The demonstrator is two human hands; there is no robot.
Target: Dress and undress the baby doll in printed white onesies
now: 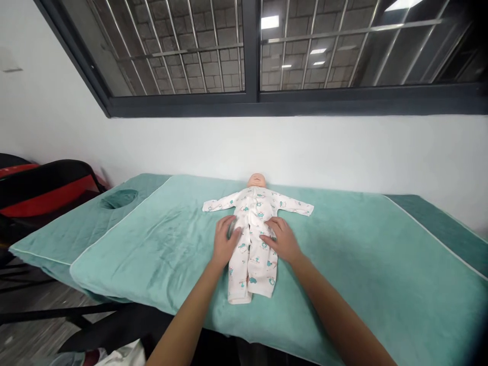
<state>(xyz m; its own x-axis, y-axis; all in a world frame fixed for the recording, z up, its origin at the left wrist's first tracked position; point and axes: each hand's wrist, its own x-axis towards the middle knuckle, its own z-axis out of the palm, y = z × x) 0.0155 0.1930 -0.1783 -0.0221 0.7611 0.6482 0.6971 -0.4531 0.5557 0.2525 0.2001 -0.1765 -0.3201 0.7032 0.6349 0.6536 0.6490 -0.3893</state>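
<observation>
A baby doll [257, 179] lies on its back with its head toward the wall, dressed in a white romper [254, 206] with a teal and red print. The romper's sleeves stretch out to both sides, and its two legs lie flat toward me. My left hand [225, 241] is at the romper's left edge near the hip, thumb and fingers apart. Across from it, my right hand [282, 239] rests its spread fingers on the right hip of the romper. Neither hand shows a grip on the cloth. The doll's hands and feet are hidden.
A green cover [343, 244] lies over the massage bed, with a face hole [119, 199] at the left end. Red and black chairs [49, 188] stand at the left. Behind the bed is a white wall [213, 147] below a barred window [183, 51].
</observation>
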